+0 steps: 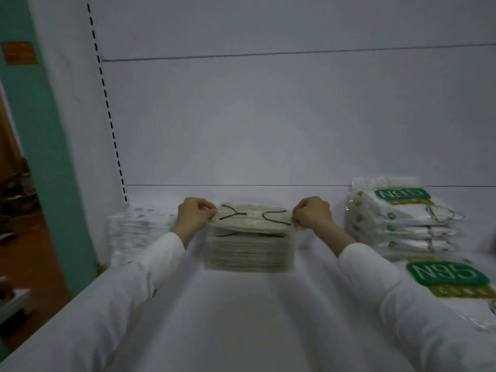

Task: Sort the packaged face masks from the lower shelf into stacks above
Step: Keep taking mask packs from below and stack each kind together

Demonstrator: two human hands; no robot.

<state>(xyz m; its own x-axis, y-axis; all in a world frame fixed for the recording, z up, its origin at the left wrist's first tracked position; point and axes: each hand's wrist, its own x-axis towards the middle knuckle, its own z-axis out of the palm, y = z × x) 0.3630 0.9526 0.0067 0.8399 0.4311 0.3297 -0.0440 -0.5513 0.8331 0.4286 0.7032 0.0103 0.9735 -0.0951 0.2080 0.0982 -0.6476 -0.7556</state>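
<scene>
At mask packet (252, 220) ends: left hand (197, 214), right hand (312, 213), pinch grips.

Left pile (139, 226), middle pile (248, 253), right pile (402, 226) (all on shelf (241, 318))

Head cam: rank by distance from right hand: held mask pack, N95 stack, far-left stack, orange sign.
1. held mask pack: right hand pinches it.
2. N95 stack, to its right.
3. far-left stack, past left hand.
4. orange sign, upper-left wall.

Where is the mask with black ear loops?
The mask packet sits centre of the head view, both ends pinched by the left hand and right hand, over the beige stack, left of the N95 packs.
</scene>
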